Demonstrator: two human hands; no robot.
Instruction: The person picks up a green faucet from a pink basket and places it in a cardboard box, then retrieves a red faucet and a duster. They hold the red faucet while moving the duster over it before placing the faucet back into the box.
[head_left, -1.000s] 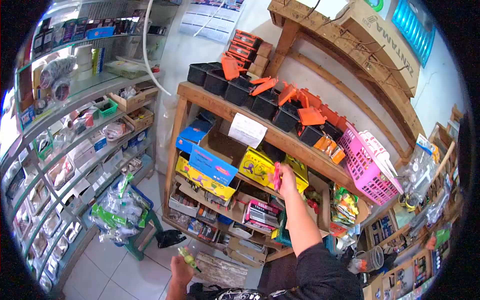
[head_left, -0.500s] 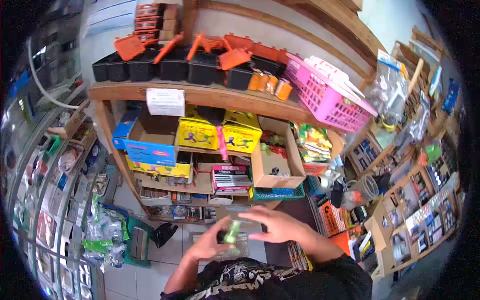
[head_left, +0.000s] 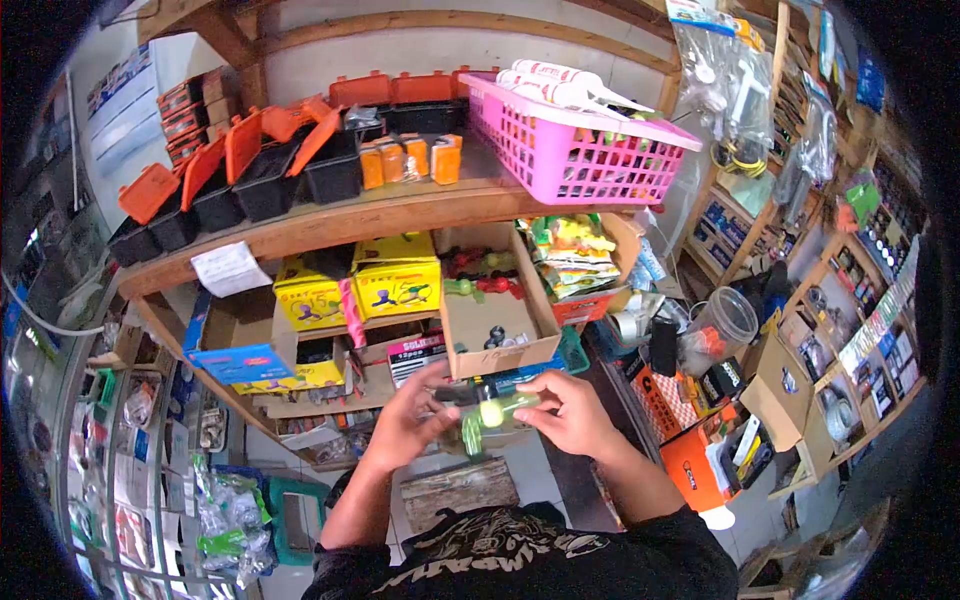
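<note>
A translucent green plastic tap (head_left: 490, 413), blurred by motion, is held up between my hands in front of the shelf. The thumb and fingers of my right hand (head_left: 568, 412) pinch its right end. Curled around its left side is my left hand (head_left: 408, 418), thumb against it and fingers smeared. A dark part shows near the left fingers, too blurred to name. Just beyond the hands, an open cardboard box (head_left: 500, 355) holds red, green and black pieces of similar shape. Yellow printed boxes (head_left: 397, 285) stand left of it.
Above sit a pink basket (head_left: 580, 165) with white tubes and black bins (head_left: 265, 180) with orange lids. A blue open box (head_left: 240, 362) is at left. An orange box (head_left: 690, 480) and clear jar (head_left: 722, 318) stand at right. A glass display case (head_left: 140, 440) borders the left.
My right hand, earlier apart with spread fingers, now grips the tap's end. Both hands have risen closer to the cardboard box, and the view has shifted right and closer to the shelf.
</note>
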